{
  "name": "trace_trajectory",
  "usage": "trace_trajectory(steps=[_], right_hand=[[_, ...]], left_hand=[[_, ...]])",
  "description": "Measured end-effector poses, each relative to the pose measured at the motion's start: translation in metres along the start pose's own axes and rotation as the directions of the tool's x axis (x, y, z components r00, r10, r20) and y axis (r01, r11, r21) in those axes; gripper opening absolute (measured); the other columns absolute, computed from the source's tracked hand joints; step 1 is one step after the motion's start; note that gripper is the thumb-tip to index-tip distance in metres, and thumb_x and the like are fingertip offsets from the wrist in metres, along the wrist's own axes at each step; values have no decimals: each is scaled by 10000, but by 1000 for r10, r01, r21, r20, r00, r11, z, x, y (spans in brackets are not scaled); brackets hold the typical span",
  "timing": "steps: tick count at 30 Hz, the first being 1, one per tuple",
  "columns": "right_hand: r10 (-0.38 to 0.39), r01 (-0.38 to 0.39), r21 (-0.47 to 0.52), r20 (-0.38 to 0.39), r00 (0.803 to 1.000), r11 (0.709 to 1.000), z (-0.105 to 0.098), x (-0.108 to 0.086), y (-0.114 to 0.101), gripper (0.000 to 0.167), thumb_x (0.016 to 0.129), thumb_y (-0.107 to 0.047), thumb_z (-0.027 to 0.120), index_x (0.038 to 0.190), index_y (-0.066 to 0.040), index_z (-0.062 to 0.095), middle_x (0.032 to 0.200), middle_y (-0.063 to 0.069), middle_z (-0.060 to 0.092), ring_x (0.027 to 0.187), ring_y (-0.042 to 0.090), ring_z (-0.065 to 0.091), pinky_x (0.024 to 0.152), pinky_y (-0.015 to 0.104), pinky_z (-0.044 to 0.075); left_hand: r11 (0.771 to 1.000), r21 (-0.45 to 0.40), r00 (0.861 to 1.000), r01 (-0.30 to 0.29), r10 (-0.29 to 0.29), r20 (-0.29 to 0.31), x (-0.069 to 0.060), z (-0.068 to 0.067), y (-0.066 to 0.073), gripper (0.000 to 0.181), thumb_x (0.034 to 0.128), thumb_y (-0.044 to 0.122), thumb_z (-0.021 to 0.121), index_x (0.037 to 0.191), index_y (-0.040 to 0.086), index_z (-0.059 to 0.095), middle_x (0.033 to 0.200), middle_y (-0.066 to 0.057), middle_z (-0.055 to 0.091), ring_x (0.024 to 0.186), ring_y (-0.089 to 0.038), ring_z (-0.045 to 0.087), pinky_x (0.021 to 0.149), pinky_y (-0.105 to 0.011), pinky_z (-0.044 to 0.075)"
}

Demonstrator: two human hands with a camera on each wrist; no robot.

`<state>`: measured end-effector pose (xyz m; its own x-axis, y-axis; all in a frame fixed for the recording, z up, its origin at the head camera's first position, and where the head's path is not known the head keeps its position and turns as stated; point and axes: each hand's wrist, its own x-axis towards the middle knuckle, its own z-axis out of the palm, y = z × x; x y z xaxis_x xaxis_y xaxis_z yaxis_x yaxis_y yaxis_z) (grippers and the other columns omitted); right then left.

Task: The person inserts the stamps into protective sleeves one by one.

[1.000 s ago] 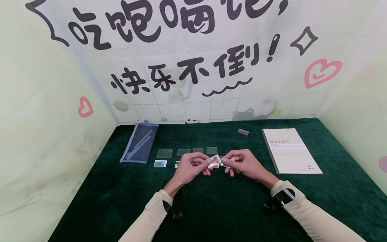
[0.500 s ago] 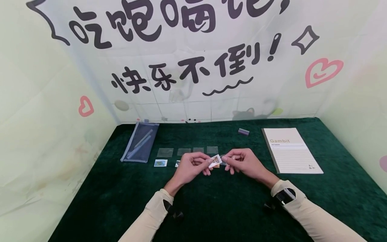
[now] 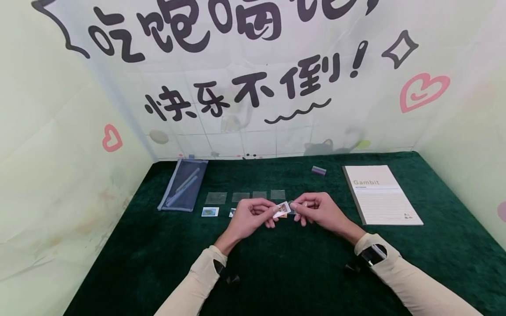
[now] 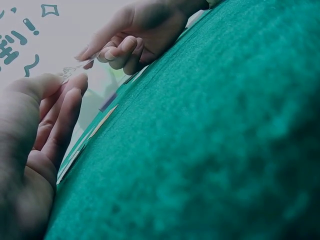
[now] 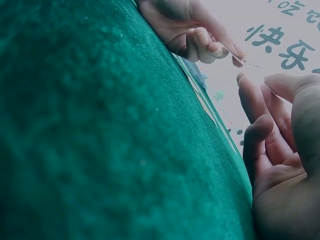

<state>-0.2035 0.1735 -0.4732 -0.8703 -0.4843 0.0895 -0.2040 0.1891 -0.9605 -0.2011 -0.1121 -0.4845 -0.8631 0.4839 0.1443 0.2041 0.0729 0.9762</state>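
Between thumb and fingers of my left hand (image 3: 249,218) is a small white-bordered stamp (image 3: 281,209) with a brown picture, held just above the table. My right hand (image 3: 322,211) pinches a small clear plastic sleeve (image 3: 292,211) at the stamp's right edge. In the left wrist view the sleeve (image 4: 75,69) spans the fingertips of both hands. Whether the stamp's edge sits inside it I cannot tell. A stamp with a blue-green picture (image 3: 210,212) lies left of the hands. Another stamp (image 3: 232,213) is mostly hidden by the left hand, and an orange one (image 3: 283,216) shows beneath the held stamp.
Several clear sleeves (image 3: 217,198) lie in a row behind the hands. A blue mesh zip pouch (image 3: 189,202) with pens inside is at left. Toward the back is a purple eraser-like block (image 3: 318,170); a notebook (image 3: 383,202) lies right. Green cloth (image 3: 284,272) covers the table.
The stamp and the sleeve have shifted only slightly against each other. Both hands keep almost the same place, and the head view has tilted a little.
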Motion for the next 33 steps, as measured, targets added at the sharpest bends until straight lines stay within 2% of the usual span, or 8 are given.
trace_trajectory(steps=[5,13,23,33], right_hand=[[13,-13,2,-11,1000,1000,0,0,-1,218,1085,-300,682,1187,-124,761,868,108,794,681,266,728,592,280,560],[-15,15,0,2,1000,1000,-1,1,1,224,1092,-253,674,1191,-68,754,854,123,786,659,234,718,580,272,550],[15,-14,13,-45,999,1000,-1,-1,-1,258,1091,-323,671,1216,-110,743,874,114,791,687,286,717,598,295,563],[-2,3,22,-40,999,1000,-1,0,0,252,1093,-300,669,1222,-95,740,878,119,787,692,292,719,598,297,569]], left_hand=[[1000,6,1000,-1,1,5,0,0,0,306,1046,402,728,1203,144,783,966,-87,822,762,-203,778,712,-311,660],[1000,15,1000,-19,19,20,1,0,0,266,1050,372,728,1169,143,790,940,-78,814,751,-233,774,729,-327,661],[1000,0,1000,15,-15,-22,2,1,0,269,1064,344,715,1200,118,771,961,-108,819,750,-189,774,703,-285,651],[1000,2,1000,11,-11,-8,1,0,1,277,1062,339,715,1206,108,766,960,-90,814,757,-187,772,720,-300,659]])
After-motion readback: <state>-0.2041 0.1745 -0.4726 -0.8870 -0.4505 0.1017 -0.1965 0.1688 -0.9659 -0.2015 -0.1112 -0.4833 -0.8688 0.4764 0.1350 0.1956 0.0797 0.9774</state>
